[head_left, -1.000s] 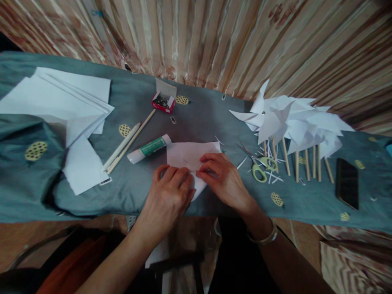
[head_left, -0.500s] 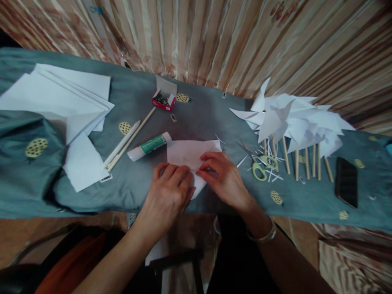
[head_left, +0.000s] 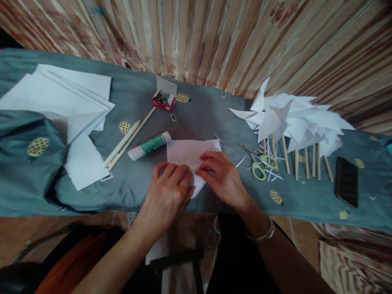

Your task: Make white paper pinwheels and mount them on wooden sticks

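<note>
Almost nothing is changed over the last second; the white paper (head_left: pixel 190 152) is kept at the near edge of the surface (head_left: pixel 202 118), just near of the glue stick (head_left: pixel 150 145). The left hand (head_left: pixel 167 191) is laid open and flat on it; the right hand (head_left: pixel 223 179) is pressed beside it with bent fingertips, nothing gripped; a crease is judged still under pressure.

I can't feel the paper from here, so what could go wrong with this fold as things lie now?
1. The left hand and right hand press the white sheet close to the table's front edge; it may slip off or crease crooked.
2. The scissors lie just right of the right hand, blades toward the sheet; a sideways sweep might hit them.
</note>
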Tool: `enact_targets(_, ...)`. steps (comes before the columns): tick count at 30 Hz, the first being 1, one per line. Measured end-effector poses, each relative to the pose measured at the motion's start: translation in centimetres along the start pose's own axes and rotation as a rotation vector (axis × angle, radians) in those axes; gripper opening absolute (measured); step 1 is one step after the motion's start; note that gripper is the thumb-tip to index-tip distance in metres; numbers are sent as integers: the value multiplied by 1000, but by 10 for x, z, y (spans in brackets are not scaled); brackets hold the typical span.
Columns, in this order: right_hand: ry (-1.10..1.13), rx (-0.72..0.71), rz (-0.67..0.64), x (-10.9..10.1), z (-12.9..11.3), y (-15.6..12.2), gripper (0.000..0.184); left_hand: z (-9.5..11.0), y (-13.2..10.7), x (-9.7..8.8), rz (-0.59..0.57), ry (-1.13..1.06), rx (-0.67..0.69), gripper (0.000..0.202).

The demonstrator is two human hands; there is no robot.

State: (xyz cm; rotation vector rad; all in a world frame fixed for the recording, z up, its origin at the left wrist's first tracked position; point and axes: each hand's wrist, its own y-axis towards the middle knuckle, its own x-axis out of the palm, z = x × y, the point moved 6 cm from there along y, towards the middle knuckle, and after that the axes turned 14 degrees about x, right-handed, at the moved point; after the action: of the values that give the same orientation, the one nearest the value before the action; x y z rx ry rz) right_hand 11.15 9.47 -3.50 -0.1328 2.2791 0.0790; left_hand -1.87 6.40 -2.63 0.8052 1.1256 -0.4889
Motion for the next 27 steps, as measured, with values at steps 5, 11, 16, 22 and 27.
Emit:
enact_targets(5, -4, -10, 7, 0, 0, 0, 8, 0, 1, 0, -2, -12, -12, 18)
enact_targets(11, -11, -25, 23, 0, -1, 0, 9, 0, 3, 1, -16, -45, -22, 26)
enact_targets(16, -5, -25, 32, 0, 0, -1, 12, -2, 5, 2, -16, -59, -42, 27)
enact_targets(22, -6, -21, 35, -1, 0, -1, 11, -5, 8, 3, -17, -78, -56, 26)
enact_targets(27, -10, -21, 40, -1, 0, -1, 11, -6, 9, 4, -8, -66, -55, 25)
